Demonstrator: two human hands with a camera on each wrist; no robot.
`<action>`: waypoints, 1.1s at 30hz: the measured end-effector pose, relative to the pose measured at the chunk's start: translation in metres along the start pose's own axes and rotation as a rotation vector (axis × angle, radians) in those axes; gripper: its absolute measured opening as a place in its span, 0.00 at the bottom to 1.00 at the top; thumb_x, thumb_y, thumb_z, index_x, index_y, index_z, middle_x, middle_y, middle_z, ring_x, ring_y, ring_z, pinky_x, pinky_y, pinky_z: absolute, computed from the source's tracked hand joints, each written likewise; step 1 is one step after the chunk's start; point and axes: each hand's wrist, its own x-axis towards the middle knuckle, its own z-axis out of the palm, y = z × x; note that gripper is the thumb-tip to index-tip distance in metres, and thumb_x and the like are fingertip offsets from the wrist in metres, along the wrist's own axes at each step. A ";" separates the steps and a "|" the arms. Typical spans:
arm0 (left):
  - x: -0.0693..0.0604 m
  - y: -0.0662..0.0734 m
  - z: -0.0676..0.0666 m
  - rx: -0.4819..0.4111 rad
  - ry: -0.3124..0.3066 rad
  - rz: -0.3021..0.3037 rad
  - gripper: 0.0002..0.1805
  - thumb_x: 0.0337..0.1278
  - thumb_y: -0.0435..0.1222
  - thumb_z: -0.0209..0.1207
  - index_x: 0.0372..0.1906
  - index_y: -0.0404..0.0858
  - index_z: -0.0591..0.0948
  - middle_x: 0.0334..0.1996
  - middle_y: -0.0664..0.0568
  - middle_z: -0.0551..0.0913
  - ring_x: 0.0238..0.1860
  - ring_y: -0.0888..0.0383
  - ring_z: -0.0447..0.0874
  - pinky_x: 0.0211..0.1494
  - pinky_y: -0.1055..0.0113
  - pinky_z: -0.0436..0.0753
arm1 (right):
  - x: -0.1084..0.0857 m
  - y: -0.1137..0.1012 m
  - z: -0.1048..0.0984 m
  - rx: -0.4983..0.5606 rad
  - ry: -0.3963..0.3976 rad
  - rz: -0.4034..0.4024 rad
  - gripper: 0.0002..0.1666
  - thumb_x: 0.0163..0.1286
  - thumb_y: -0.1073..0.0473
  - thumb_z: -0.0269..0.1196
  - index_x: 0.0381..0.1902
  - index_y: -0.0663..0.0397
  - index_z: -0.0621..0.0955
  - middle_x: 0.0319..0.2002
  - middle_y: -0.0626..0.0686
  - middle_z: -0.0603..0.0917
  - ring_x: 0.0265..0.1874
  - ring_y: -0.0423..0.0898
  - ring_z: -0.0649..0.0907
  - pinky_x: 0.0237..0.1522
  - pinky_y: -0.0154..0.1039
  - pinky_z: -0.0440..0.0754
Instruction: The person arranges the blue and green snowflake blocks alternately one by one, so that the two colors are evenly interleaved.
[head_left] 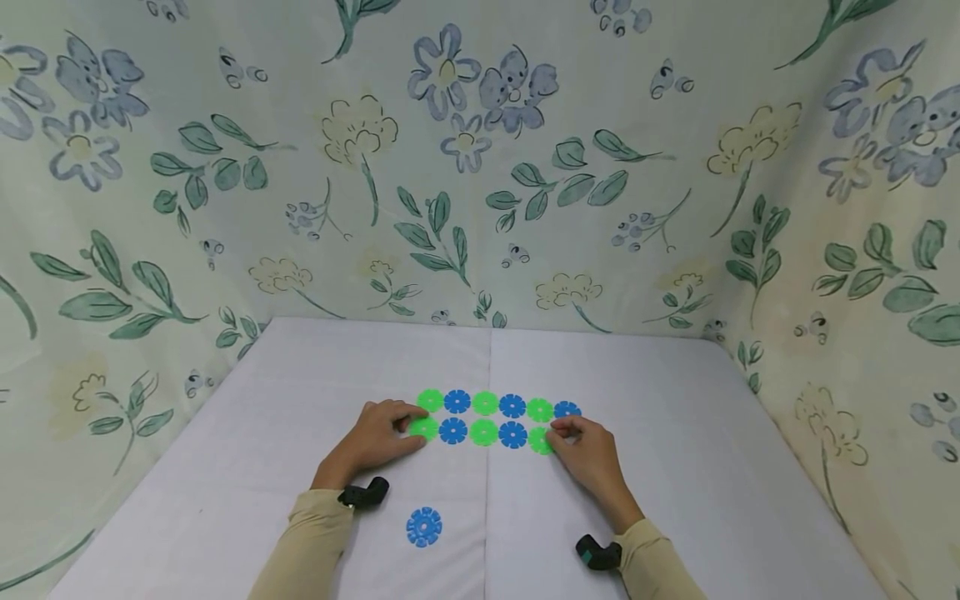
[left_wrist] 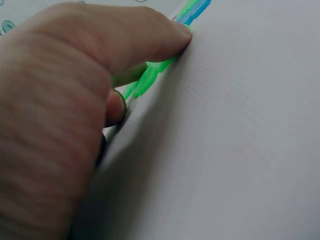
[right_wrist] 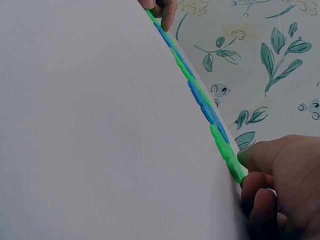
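Observation:
Two rows of notched plastic discs, alternating green and blue, lie on a white-covered table. My left hand (head_left: 381, 435) holds the green disc (head_left: 424, 430) at the near row's left end, thumb on its front side and index finger behind. At the same row's right end, my right hand (head_left: 588, 450) pinches the edge of another green disc (head_left: 539, 441). Between them lie a blue disc (head_left: 453, 431), a green disc (head_left: 483, 432) and a second blue disc (head_left: 513, 434). The right wrist view shows the row edge-on, ending at the right fingertips (right_wrist: 243, 156).
Behind, the far row runs from a green disc (head_left: 431, 401) to a blue disc (head_left: 567, 409), partly covered by the right hand. A blue disc piece (head_left: 424, 527), maybe stacked, lies apart near the left forearm. Floral cloth (head_left: 480, 167) hangs behind the table (head_left: 675, 467).

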 end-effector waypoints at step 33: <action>0.000 0.000 0.001 -0.036 0.025 0.018 0.21 0.48 0.52 0.73 0.51 0.57 0.86 0.24 0.64 0.71 0.31 0.64 0.68 0.45 0.59 0.59 | -0.025 -0.092 0.003 0.004 -0.193 -0.407 0.15 0.64 0.51 0.72 0.48 0.41 0.86 0.42 0.44 0.86 0.29 0.34 0.78 0.30 0.30 0.78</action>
